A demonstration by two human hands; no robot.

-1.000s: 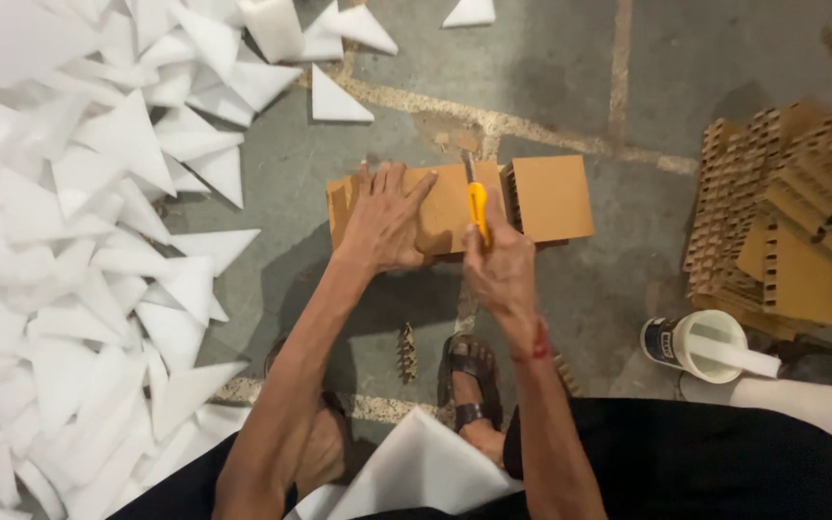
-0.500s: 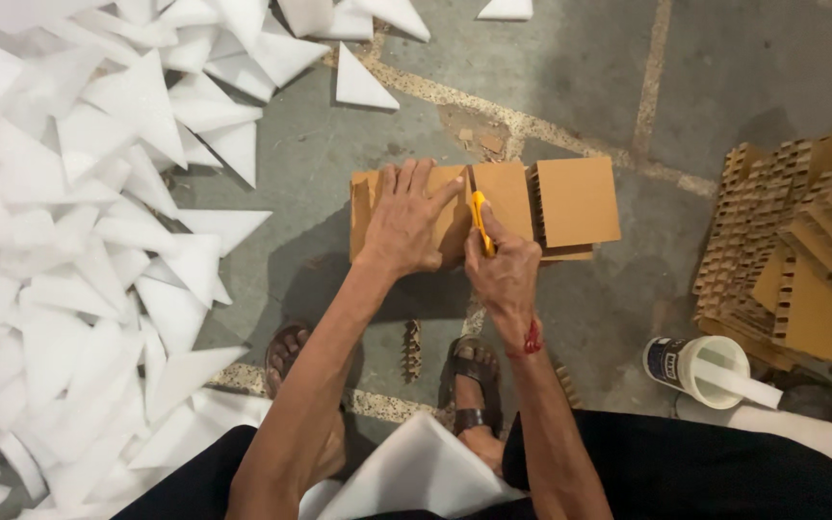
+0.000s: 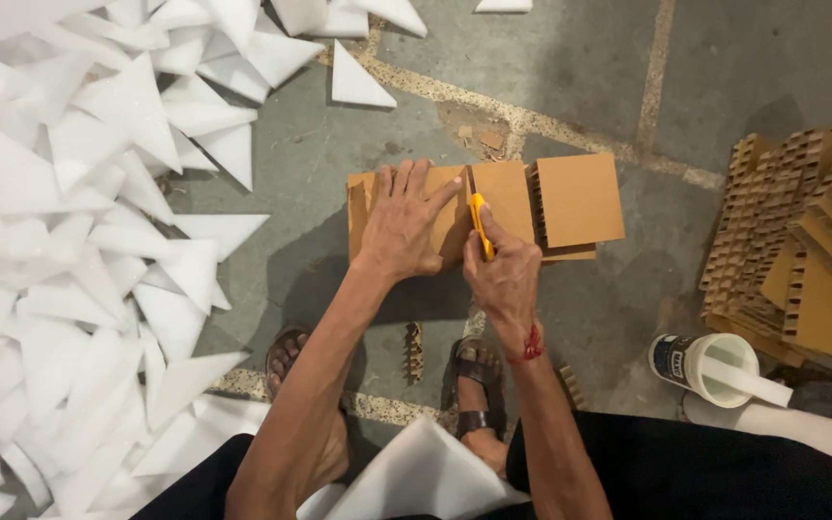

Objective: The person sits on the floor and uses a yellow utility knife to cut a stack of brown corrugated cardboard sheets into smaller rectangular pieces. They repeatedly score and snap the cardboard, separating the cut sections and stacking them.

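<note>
A thick brown honeycomb cardboard block lies flat on the grey floor in front of me. My left hand presses flat on its left part, fingers spread. My right hand grips a yellow utility knife, whose blade sits in a cut line running across the block just right of my left fingers. A separate square piece of the same cardboard lies against the block's right end, its corrugated edge showing.
A big heap of white foam triangles covers the floor on the left. Stacked honeycomb cardboard pieces stand at the right, a white open jar below them. My sandalled feet and a small cardboard scrap are under the block.
The view has shifted slightly, so the block sits a little further right and lower. Both hands stay on the block with the knife in the cut line.
</note>
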